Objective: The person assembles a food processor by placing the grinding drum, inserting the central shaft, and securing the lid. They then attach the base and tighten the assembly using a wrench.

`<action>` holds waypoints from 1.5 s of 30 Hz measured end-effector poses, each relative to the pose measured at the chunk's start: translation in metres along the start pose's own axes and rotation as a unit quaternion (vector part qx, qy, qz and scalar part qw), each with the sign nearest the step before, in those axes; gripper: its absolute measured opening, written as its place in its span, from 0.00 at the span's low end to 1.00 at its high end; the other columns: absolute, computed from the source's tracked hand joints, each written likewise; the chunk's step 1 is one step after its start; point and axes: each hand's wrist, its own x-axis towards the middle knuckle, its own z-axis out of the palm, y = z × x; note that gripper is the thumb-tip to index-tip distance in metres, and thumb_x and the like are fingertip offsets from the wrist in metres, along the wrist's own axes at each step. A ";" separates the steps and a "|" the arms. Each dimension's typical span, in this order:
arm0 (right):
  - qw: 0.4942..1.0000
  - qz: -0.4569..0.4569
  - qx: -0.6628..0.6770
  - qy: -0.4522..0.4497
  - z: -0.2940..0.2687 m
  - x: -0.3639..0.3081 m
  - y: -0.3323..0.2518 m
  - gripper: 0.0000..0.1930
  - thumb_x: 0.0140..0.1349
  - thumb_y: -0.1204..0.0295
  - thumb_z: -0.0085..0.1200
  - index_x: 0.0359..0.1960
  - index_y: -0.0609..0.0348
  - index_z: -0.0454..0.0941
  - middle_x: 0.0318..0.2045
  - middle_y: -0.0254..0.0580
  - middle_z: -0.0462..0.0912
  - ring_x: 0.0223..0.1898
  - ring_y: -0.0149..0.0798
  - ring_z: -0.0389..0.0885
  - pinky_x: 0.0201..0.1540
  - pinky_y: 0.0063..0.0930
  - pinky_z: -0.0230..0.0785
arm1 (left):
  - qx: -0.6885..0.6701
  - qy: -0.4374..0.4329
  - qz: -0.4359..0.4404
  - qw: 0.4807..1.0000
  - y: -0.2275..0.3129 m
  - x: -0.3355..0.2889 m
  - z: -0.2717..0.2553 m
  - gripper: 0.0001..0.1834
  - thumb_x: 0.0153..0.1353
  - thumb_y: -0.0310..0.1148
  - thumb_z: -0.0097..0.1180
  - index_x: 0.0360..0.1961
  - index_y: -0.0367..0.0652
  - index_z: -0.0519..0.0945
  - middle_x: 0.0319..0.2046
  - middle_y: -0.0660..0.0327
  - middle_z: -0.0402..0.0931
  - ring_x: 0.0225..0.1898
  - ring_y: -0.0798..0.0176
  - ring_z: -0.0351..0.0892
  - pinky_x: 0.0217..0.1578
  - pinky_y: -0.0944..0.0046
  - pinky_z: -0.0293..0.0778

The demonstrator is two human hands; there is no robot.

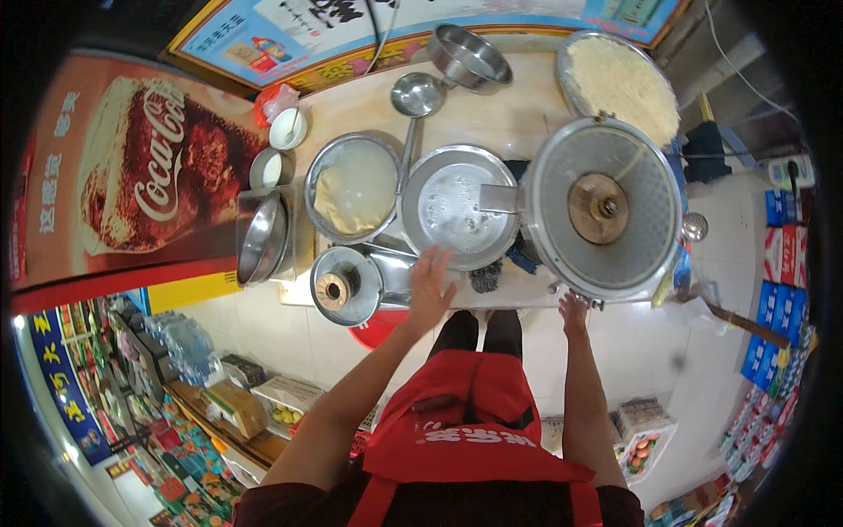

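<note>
My left hand (428, 285), its fingers spread, is over the near edge of a wide steel basin (413, 224) and beside the metal chute (393, 270) of a small round machine part (327, 306). Some cloudy, wet residue shows in the basin. My right hand (573, 312) reaches up to the near lower rim of a big round grinding machine (645, 233), its fingers extended by a metal clamp; I see nothing held in it. The machine's round mesh wall surrounds a brown stone-like centre (599, 208). Its metal spout (498, 198) points over the basin.
Left of the basin stands a bowl of pale liquid (356, 189) with a cloth-like sheet, and a long ladle (418, 95) lies between. Behind are a deep steel pot (470, 60) and a tray of pale crumbs (619, 83). Steel bowls (262, 237) sit at left.
</note>
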 end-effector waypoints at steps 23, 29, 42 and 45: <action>0.977 0.020 -0.210 0.020 -0.066 -0.183 0.065 0.16 0.70 0.63 0.54 0.57 0.54 0.77 0.47 0.35 0.82 0.43 0.33 0.83 0.41 0.28 0.74 | -0.559 -0.083 -0.534 0.629 -0.170 0.292 0.015 0.14 0.67 0.46 0.60 0.29 0.51 0.74 0.18 0.68 0.65 0.16 0.70 0.61 0.15 0.71 0.58; 0.956 -0.026 -0.288 -0.044 -0.051 -0.186 0.060 0.16 0.70 0.63 0.54 0.54 0.55 0.78 0.47 0.36 0.82 0.41 0.33 0.83 0.39 0.26 0.73 | -0.659 -0.066 -0.396 0.636 -0.156 0.267 -0.033 0.11 0.71 0.42 0.55 0.36 0.48 0.75 0.19 0.70 0.68 0.18 0.71 0.65 0.15 0.71 0.60; 0.854 0.016 -0.489 -0.177 -0.041 -0.125 -0.013 0.17 0.69 0.63 0.53 0.54 0.58 0.77 0.40 0.36 0.81 0.38 0.32 0.81 0.36 0.25 0.70 | -0.443 0.386 -0.419 0.692 -0.083 -0.285 -0.154 0.27 0.77 0.50 0.41 0.65 0.41 0.69 0.18 0.74 0.59 0.15 0.79 0.55 0.13 0.75 0.50; 0.824 0.016 -0.533 -0.190 -0.021 -0.118 -0.023 0.16 0.71 0.64 0.50 0.55 0.59 0.76 0.41 0.38 0.81 0.38 0.32 0.81 0.36 0.26 0.71 | -0.365 0.438 -0.537 0.621 -0.053 -0.376 -0.108 0.27 0.76 0.53 0.42 0.63 0.43 0.72 0.18 0.72 0.61 0.13 0.77 0.56 0.12 0.74 0.51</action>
